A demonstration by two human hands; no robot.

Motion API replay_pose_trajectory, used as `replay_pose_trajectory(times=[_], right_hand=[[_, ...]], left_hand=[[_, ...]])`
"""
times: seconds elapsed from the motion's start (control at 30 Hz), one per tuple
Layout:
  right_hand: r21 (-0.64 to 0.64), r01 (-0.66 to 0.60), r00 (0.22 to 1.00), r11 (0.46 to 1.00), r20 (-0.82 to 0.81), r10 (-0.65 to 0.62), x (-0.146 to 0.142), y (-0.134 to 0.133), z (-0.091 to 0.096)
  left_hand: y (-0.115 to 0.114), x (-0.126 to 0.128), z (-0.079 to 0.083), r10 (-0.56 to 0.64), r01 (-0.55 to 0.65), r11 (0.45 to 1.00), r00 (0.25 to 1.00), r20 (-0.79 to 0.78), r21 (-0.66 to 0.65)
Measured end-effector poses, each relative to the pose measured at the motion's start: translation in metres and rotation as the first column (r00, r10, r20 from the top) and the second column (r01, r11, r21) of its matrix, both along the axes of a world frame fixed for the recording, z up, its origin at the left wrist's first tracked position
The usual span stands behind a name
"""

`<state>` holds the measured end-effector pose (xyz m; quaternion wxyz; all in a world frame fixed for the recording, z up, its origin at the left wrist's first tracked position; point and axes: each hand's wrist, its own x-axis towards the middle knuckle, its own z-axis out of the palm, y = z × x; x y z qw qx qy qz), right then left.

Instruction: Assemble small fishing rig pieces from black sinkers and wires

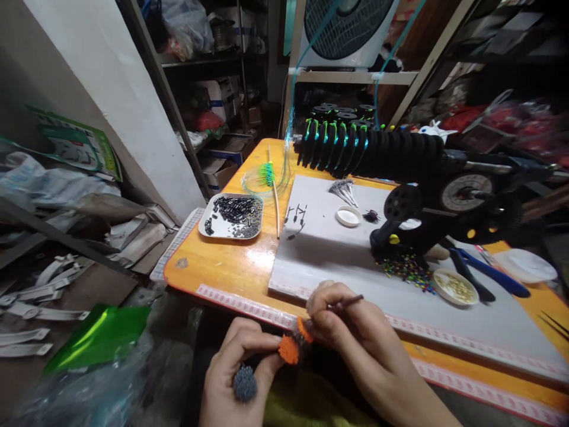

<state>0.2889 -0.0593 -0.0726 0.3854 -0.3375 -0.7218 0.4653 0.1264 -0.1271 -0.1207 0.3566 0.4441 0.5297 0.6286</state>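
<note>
though the right hand (358, 335) half-hides it, the orange-banded piece (288, 350) seems bristly.

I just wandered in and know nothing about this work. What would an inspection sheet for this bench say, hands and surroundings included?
Surface: orange-yellow table with pale board and pink-marked measuring strips.
Work pieces: bright orange piece; blue-grey knobbly bundle.
Left hand: pinches the orange piece, bundle between its fingers and thumb.
Right hand: holds thin dark rod; fingertip grip partly hidden.
Clutter: white tray of small dark pieces; multicoloured bits; blue-handled tool; black geared device.
Cables: no power cord made out; turquoise strands rise near the fan.
Surroundings: loaded metal shelving; shiny green sheet at left.
</note>
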Motion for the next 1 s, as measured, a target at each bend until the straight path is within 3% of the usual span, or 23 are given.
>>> replay_pose_trajectory(times=[0.07,0.2,0.33,0.47,0.57,0.73,0.87,1.0], right_hand=[[0.006,-0.025,0.999,1.0,0.02,0.025,0.002,0.001,0.003],[0.094,-0.211,0.977,0.973,0.064,0.205,0.004,0.004,0.009],[0.034,-0.134,0.99,0.99,0.055,0.132,0.005,0.006,0.011],[-0.005,-0.214,0.975,0.977,0.062,0.213,0.006,0.006,0.01],[0.009,-0.128,0.99,0.992,0.062,0.127,0.006,0.006,0.008],[-0.186,-0.11,0.992,0.976,-0.087,0.095,0.001,0.004,0.004],[-0.288,-0.012,0.994,0.958,-0.107,-0.019,-0.004,0.004,0.002],[-0.453,-0.021,0.976,0.891,-0.205,-0.081,-0.006,0.004,0.0]], left_hand=[[0.0,-0.001,0.0,-0.004,0.004,1.0,1.0,-0.009,-0.016],[-0.002,-0.002,0.001,-0.074,0.077,0.992,0.997,0.036,-0.101],[-0.004,-0.003,0.003,-0.104,0.114,0.981,0.992,0.072,-0.154],[-0.004,-0.004,0.006,-0.122,0.133,0.979,0.99,0.077,-0.155],[-0.004,-0.004,0.007,-0.115,0.125,0.98,0.991,0.07,-0.154],[-0.005,-0.003,0.006,-0.084,0.088,0.988,0.996,0.03,-0.129],[-0.005,-0.001,0.006,-0.084,0.084,0.991,0.996,0.002,-0.1],[-0.004,-0.001,0.004,-0.07,0.069,0.993,0.997,-0.012,-0.092]])
